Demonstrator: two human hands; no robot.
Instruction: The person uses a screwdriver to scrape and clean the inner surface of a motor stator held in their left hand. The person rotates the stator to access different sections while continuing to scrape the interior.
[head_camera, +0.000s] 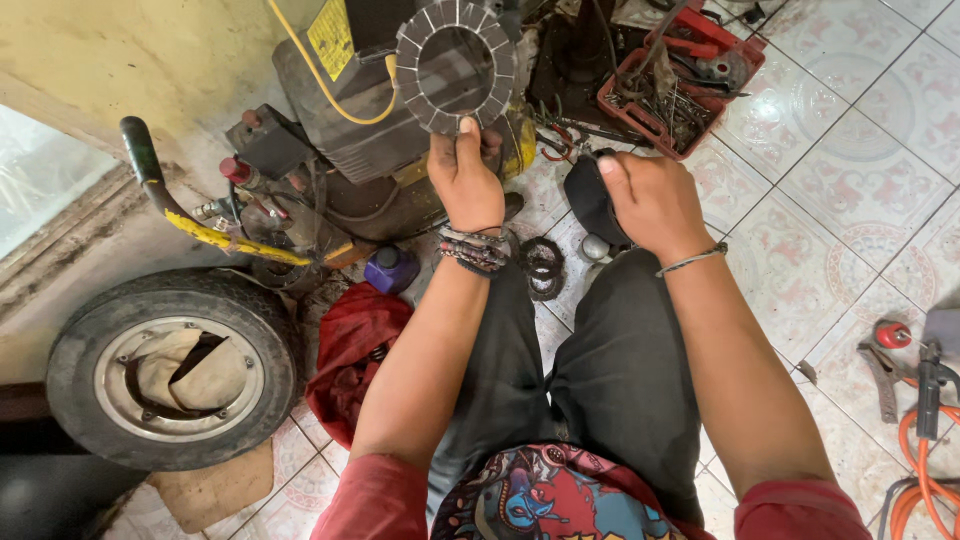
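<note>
head view shows us our left hand (466, 180) pinching the toothed ring plate (456, 66) by its lower edge, raised so both faces show, while our right hand (650, 200) is closed on a dark rag (588, 200) above the tiled floor (850, 180).

Left hand (466, 180) raised ahead of the knees, fingers curled, thumb pointing up in a pinch grip; beaded bands circle its wrist. Right hand (650, 200) beside it, lower, closed in a fist; thin bracelet at wrist. Both forearms extended forward.
</note>
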